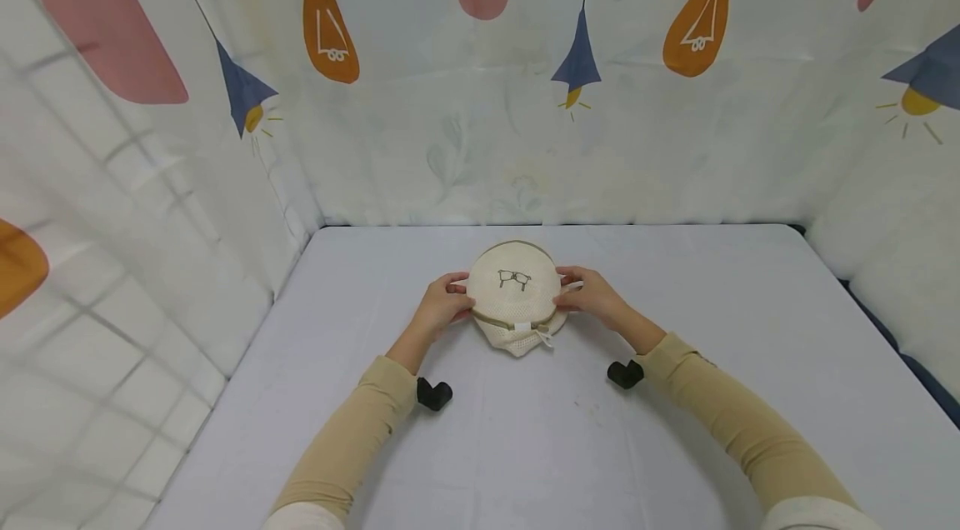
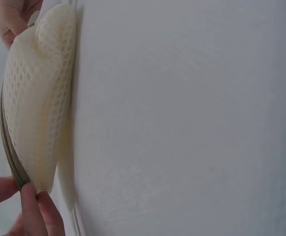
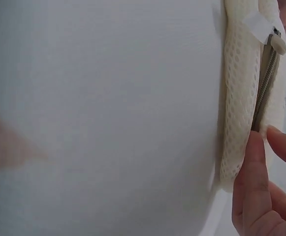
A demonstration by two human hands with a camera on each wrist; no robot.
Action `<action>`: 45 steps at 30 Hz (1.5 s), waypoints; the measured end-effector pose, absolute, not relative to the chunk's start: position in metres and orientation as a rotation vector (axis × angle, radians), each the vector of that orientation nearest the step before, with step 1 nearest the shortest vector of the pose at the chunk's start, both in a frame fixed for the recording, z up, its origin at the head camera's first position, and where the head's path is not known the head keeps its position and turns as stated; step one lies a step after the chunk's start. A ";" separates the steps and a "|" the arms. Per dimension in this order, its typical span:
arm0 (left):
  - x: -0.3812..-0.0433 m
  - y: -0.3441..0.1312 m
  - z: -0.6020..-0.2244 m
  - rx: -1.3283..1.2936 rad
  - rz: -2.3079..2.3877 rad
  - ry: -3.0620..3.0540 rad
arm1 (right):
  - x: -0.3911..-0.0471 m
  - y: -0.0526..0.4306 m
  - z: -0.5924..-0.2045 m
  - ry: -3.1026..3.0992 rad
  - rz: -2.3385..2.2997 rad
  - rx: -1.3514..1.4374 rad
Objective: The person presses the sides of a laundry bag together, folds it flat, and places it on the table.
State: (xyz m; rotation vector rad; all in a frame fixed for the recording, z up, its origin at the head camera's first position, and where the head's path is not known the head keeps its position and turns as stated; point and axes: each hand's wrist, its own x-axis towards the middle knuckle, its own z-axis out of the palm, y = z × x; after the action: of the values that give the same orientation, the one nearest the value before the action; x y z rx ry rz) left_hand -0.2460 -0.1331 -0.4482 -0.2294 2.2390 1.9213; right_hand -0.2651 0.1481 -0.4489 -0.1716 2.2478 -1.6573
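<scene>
A round cream mesh laundry bag (image 1: 513,297) with a glasses picture on its top lies on the table. My left hand (image 1: 444,302) pinches its left edge between thumb and fingers. On the opposite edge my right hand (image 1: 590,297) pinches the rim the same way. An olive zipper (image 3: 267,83) runs around the rim, its pull and a white tag at the front side. Slack mesh (image 2: 42,93) bulges below the zipper in the left wrist view. A white cord hangs at the bag's front right.
The bag rests on a table with a white cloth (image 1: 525,447). Black wrist-worn pieces (image 1: 434,394) sit by both cuffs. A white curtain (image 1: 480,138) printed with lamps and bulbs stands behind the far edge, and more of it hangs at the sides.
</scene>
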 end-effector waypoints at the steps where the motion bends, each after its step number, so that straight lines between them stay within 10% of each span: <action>1: -0.246 -0.133 -0.448 -0.222 1.911 2.251 | -0.266 0.148 -0.449 2.272 -1.635 -0.185; 45: -0.242 -0.127 -0.437 0.573 0.548 2.764 | -0.252 0.134 -0.433 2.685 -0.673 -0.889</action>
State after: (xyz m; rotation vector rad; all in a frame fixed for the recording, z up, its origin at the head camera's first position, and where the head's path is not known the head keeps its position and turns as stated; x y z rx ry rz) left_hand -0.2420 -0.1270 -0.4375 0.5730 2.7641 0.5482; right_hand -0.2523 0.1338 -0.4326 -0.8893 2.6849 -0.6730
